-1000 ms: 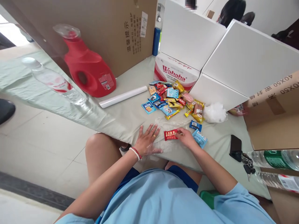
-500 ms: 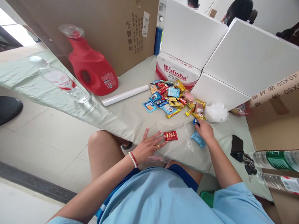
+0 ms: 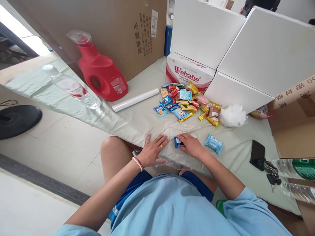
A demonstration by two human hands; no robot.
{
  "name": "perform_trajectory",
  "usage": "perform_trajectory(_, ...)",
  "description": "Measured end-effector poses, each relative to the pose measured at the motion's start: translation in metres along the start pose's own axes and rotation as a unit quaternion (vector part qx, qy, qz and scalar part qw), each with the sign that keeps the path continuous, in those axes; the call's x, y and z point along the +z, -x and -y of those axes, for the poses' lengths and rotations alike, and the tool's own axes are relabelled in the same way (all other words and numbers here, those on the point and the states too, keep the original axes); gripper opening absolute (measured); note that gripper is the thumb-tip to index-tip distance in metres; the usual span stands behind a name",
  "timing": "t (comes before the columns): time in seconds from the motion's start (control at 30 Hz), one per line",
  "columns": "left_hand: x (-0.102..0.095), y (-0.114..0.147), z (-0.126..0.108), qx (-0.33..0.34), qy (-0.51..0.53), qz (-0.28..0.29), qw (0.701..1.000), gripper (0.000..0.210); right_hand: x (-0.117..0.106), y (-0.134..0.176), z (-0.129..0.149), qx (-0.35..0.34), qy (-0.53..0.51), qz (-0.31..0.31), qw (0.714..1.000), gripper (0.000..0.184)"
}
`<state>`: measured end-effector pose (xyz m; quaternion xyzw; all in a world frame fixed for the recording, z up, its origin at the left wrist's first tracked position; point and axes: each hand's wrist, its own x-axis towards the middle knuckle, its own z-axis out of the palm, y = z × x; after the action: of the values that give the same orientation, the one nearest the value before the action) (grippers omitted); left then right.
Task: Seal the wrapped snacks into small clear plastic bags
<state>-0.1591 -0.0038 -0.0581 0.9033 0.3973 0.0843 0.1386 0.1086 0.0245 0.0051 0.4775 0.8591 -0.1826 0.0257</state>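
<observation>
My left hand (image 3: pixel 153 151) lies with fingers spread on the near side of a clear plastic bag (image 3: pixel 172 129) at the cloth's front edge. My right hand (image 3: pixel 190 146) is closed on a small dark blue snack packet (image 3: pixel 178 142) over the middle of the bag; the fingers cover part of the packet. To the right of that hand lies a light blue snack packet (image 3: pixel 214 143). Beyond both hands is a heap of small wrapped snacks (image 3: pixel 182 104) in red, blue, yellow and brown. The red packet seen earlier is hidden, perhaps under my right hand.
A white roll (image 3: pixel 136 100), a red detergent jug (image 3: pixel 103 77) and a water bottle (image 3: pixel 71 87) stand or lie to the left. A Wahaha carton (image 3: pixel 189 72) backs the snacks, with a crumpled white plastic bag (image 3: pixel 233 115) nearby. A phone (image 3: pixel 257 154) and keys (image 3: pixel 272 170) lie right.
My right hand has moved left and nearer with the dark blue packet, from beside the heap to over the clear bag. The red packet there is now out of sight. My left hand stays spread.
</observation>
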Motion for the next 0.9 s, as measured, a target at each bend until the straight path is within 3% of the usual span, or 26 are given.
perform_trajectory(0.23,0.003,-0.002,-0.005,-0.007,-0.024,-0.005,1.000,0.104,-0.001,0.012,0.008,0.045,0.010,-0.023,0.999,0.055)
perform_trajectory(0.37,-0.003,0.002,0.001,-0.021,0.009,-0.016,1.000,0.083,0.006,0.017,0.010,0.043,-0.044,-0.006,0.998,0.060)
perform_trajectory(0.47,-0.017,0.013,0.010,-0.017,0.058,-0.001,0.998,0.063,0.003,0.042,0.001,-0.005,-0.132,-0.064,0.989,0.066)
perform_trajectory(0.63,-0.034,0.029,0.014,0.024,0.064,0.041,0.997,0.082,0.015,0.109,-0.011,-0.081,-0.145,-0.069,0.984,0.094)
perform_trajectory(0.67,-0.034,0.030,0.012,0.028,0.056,0.040,0.997,0.081,0.022,0.117,-0.011,-0.071,-0.131,-0.079,0.986,0.085)
perform_trajectory(0.77,-0.030,0.026,0.004,0.020,0.059,0.015,0.998,0.061,0.034,0.123,-0.010,-0.031,-0.121,-0.127,0.984,0.031)
perform_trajectory(0.83,-0.027,0.019,0.002,-0.003,0.092,-0.021,0.996,0.033,0.030,0.114,-0.014,-0.018,-0.156,-0.154,0.976,0.025)
perform_trajectory(0.9,-0.023,0.010,0.002,-0.036,0.143,-0.068,0.987,0.026,0.018,0.098,-0.022,-0.006,-0.204,-0.174,0.963,0.025)
